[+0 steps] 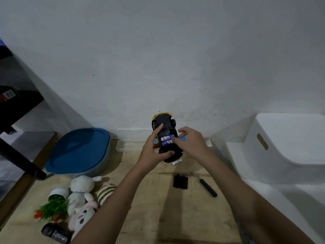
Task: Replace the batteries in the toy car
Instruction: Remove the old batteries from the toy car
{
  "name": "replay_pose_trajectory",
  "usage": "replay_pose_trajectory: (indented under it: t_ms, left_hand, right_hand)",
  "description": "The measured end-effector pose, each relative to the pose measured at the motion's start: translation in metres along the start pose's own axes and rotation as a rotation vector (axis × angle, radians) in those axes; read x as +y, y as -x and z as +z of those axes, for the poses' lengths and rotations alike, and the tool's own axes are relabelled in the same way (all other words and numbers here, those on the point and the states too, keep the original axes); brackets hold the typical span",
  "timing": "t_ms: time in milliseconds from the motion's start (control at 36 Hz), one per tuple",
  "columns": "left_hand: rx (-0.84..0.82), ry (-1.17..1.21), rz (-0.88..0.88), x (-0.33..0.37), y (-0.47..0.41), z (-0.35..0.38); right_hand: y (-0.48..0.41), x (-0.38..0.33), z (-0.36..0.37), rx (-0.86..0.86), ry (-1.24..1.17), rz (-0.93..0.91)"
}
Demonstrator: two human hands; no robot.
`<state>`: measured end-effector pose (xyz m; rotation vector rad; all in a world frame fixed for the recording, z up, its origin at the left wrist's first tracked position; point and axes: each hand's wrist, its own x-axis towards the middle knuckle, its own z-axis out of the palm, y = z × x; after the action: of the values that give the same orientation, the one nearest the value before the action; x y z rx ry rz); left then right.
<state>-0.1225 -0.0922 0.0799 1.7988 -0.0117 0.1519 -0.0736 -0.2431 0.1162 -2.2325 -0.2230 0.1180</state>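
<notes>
Toy car [165, 120] sits belly-up in our left hand [151, 150], clasped above the table [175, 217] so the open bay [164, 133] faces us; our right hand [193, 143], fingers loose, grips nothing, one fingertip pressing the two batteries [167, 140]. Battery cover [180, 181] lies aside.

The toy car [164, 120] hides most of one battery [176, 163] (label unreadable); the right edge cuts the white box [288, 138].

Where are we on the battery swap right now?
Done: the cover is off, lying on the table beside the screwdriver. In hand: the left hand grips the upturned toy car while the right hand touches the two batteries seated in its underside. Left: whether those are old or new is unclear; the cover must go back on.
</notes>
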Motion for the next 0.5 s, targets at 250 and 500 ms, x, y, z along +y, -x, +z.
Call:
replay_pose_trajectory:
  t_ms: [250,500]
  left_hand:
    - [-0.112,-0.035,0.014,0.0008,0.0063,-0.0030]
    - [-0.167,-0.129,0.029,0.0055,0.0087,-0.0066]
  right_hand:
    - [0.0071,-0.0057,0.0073,-0.010,0.114,-0.053]
    - [0.0084,-0.0094,0.0121,0.042,0.176,-0.029]
